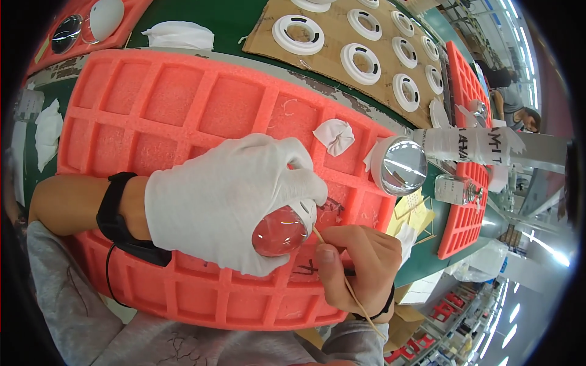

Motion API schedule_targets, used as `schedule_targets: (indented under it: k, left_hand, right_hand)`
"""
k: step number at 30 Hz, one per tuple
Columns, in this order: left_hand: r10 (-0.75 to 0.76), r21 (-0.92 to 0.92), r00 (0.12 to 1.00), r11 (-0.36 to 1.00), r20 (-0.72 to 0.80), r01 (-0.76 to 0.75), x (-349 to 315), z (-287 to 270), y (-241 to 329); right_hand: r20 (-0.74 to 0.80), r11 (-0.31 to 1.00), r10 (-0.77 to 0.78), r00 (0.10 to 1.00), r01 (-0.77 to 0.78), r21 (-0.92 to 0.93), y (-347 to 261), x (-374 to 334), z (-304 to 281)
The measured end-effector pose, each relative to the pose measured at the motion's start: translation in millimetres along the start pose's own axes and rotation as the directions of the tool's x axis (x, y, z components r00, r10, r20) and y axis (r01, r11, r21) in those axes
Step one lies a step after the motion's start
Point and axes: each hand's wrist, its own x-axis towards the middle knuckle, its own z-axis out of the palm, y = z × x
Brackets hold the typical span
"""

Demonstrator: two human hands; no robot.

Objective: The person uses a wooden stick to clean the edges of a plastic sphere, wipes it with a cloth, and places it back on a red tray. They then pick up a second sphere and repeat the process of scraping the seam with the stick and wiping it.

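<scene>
My left hand (pixel 235 195), in a white glove, is closed around a clear dome with a white rim (pixel 278 230). It holds the dome tilted above a red foam tray (pixel 201 131) with square compartments. Bare, my right hand (pixel 363 262) pinches a thin wooden stick (pixel 357 299). The stick's upper end meets the dome's white rim; whether it has a tip there is too small to tell. A crumpled white wipe (pixel 334 136) lies on the tray beyond my left hand.
At the tray's right edge sits a shiny dome (pixel 400 166), beside a post wrapped in white (pixel 464 145). Farther right stand a clear bottle with a metal top (pixel 455 190) and another red tray (pixel 459 229). White rings (pixel 299 35) lie on cardboard (pixel 326 58) at the back. A person (pixel 519 110) is in the background.
</scene>
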Motion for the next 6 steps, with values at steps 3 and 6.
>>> schedule_targets:
  k: [3, 6]
  left_hand:
    - [0.16, -0.026, 0.987, 0.987, 0.031, -0.159, 24.3, 5.5, -3.9]
    - [0.193, 0.018, 0.981, 0.981, 0.032, -0.194, 15.4, 0.6, -3.2]
  right_hand:
    - [-0.078, 0.998, -0.03, 0.996, 0.035, 0.061, 15.0, -7.8, -14.2]
    - [-0.15, 0.987, -0.076, 0.986, 0.095, 0.127, 19.0, -5.3, -14.4]
